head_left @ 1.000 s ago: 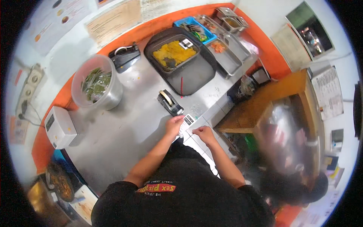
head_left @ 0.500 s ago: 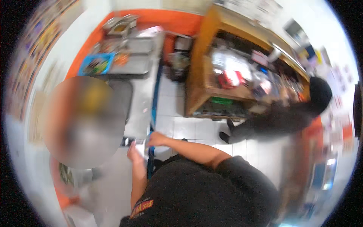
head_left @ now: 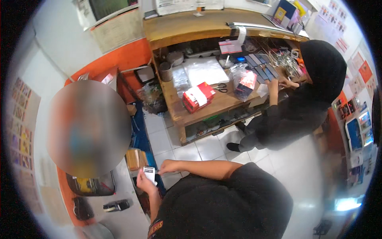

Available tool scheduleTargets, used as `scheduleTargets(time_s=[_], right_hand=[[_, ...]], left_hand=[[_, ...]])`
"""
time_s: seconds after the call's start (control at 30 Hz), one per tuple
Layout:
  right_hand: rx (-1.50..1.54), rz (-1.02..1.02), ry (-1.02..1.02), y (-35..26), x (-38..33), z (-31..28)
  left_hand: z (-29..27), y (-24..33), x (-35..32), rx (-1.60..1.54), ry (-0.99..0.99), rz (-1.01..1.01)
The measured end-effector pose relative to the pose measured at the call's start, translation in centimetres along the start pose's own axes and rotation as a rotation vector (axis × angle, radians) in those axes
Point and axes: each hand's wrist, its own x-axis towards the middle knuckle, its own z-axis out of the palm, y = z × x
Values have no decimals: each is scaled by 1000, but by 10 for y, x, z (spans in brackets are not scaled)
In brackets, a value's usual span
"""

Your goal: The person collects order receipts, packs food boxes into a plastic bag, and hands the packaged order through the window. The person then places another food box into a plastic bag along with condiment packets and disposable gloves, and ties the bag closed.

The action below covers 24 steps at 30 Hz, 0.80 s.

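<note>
My left hand (head_left: 144, 184) holds a small white paper slip (head_left: 149, 173) upright at its lower edge. My right hand (head_left: 168, 166) pinches the same slip at its right side, forearm stretched across my dark shirt. Both hands hover over the edge of the steel counter (head_left: 119, 187). A brown stack of flat pieces (head_left: 136, 159) lies just above the slip on that counter.
Another person in black (head_left: 298, 103) leans over a wooden counter (head_left: 199, 107) holding a red box (head_left: 198, 96), clear bags and scissors. A black tray (head_left: 90, 185) and a small black device (head_left: 116, 205) sit on the steel counter at left. White floor tiles lie between.
The view has swung right, from the steel counter with food trays to the wooden counter and the other person. Both hands still keep the white slip.
</note>
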Motion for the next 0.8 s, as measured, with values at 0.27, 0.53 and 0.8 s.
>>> scheduleTargets(time_s=[0.27,0.53,0.8], right_hand=[[493,155,635,49,-196,-135],[254,211,1577,162,-294,-261],[-87,243,1773,154,-369,-460]], left_hand=[[231,51,-73,-35,-665,29],[472,39,-158,-227,-1139,-231],[678,30,-211,-480,-1072,-503]])
